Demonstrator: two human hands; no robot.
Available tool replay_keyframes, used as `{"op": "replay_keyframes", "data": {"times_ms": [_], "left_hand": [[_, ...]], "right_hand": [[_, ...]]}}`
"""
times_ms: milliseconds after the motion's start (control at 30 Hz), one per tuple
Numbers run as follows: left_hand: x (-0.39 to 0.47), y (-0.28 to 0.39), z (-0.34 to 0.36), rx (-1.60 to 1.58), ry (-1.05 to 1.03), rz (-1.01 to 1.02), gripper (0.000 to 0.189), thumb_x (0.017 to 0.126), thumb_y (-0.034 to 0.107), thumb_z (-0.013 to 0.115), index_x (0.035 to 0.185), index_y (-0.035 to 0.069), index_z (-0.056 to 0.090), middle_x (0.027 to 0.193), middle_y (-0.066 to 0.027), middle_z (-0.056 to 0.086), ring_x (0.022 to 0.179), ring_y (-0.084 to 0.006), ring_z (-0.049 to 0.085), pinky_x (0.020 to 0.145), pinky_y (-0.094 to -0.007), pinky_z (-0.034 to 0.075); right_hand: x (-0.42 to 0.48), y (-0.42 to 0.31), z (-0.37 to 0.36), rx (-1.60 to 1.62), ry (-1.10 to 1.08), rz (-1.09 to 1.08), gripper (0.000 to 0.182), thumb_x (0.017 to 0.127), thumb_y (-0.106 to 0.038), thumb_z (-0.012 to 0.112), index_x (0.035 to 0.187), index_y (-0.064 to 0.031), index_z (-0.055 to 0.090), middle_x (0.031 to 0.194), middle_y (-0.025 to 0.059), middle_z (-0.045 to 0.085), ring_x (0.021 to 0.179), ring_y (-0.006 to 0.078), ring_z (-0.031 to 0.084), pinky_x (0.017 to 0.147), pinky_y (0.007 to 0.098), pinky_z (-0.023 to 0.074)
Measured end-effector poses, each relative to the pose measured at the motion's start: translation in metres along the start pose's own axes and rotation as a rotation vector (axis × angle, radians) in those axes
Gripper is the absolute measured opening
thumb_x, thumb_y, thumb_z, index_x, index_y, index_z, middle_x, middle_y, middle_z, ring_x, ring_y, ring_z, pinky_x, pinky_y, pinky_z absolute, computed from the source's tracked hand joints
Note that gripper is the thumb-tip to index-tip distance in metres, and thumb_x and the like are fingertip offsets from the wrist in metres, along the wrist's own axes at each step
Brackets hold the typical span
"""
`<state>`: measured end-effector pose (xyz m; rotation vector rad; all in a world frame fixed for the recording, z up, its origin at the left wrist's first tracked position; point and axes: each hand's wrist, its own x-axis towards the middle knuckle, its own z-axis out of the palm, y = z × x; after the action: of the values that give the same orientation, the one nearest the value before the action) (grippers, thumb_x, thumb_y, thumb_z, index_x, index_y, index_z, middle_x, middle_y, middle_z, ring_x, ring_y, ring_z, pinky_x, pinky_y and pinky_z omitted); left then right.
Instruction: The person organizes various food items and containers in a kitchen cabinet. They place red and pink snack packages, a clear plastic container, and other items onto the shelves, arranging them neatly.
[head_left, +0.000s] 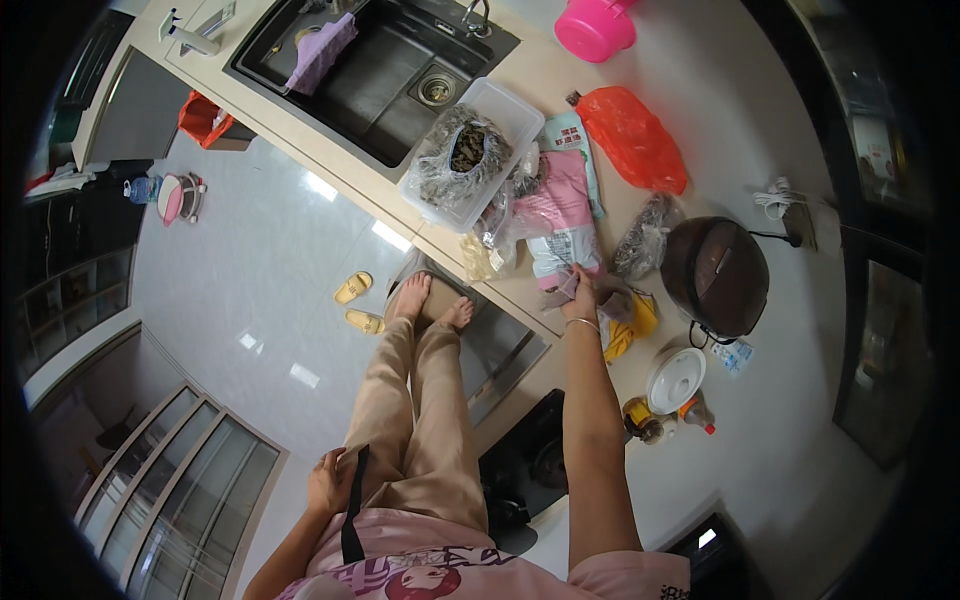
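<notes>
My right hand (580, 297) reaches over the counter, its fingers on a thin, crumpled plastic bag (559, 295) at the lower end of a pink and white package (561, 210). My left hand (330, 480) rests against my thigh, beside a black strap (355, 502); its fingers are partly hidden. Near the sink, a clear plastic tub (517, 112) holds an opened plastic bag of dark dried food (469, 148). Smaller clear bags lie between the tub and the package. A red plastic bag (634, 139) and a clear bag with dark contents (643, 238) lie farther right.
A black sink (375, 90) with a purple cloth (322, 54) lies at the counter's far end. A dark rice cooker (716, 277), a white lidded bowl (676, 380) and bottles stand to the right. My bare feet are on a stool (435, 300), with yellow slippers (353, 287) on the floor.
</notes>
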<state>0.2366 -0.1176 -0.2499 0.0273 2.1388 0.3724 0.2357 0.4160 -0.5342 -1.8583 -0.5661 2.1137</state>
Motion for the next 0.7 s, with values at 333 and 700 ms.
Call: {"op": "replay_keyframes", "data": {"times_ms": [333,700], "left_hand": [[0.019,0.009,-0.012,-0.071,0.093,0.044,0.037,0.084,0.028,0.061,0.112,0.004,0.057,0.106,-0.0225,0.063,0.095,-0.0395,0.061,0.083,-0.0446,0.049],[0.056,0.241,-0.062,-0.702,-0.552,0.546,0.054,0.092,0.024,0.060,0.137,0.004,0.041,0.127,-0.0134,0.055,0.119,-0.0212,0.051,0.099,-0.0342,0.042]], "right_hand": [[-0.198,-0.089,-0.044,0.032,0.170,-0.463,0.015,0.083,-0.012,0.061,0.094,-0.0018,0.061,0.090,0.0058,0.058,0.080,0.0189,0.057,0.068,0.0317,0.0494],[-0.380,-0.137,-0.061,0.197,0.192,-0.834,0.014,0.083,-0.010,0.061,0.090,0.0014,0.057,0.078,0.0053,0.053,0.068,0.0154,0.054,0.059,0.0278,0.0467]]}}
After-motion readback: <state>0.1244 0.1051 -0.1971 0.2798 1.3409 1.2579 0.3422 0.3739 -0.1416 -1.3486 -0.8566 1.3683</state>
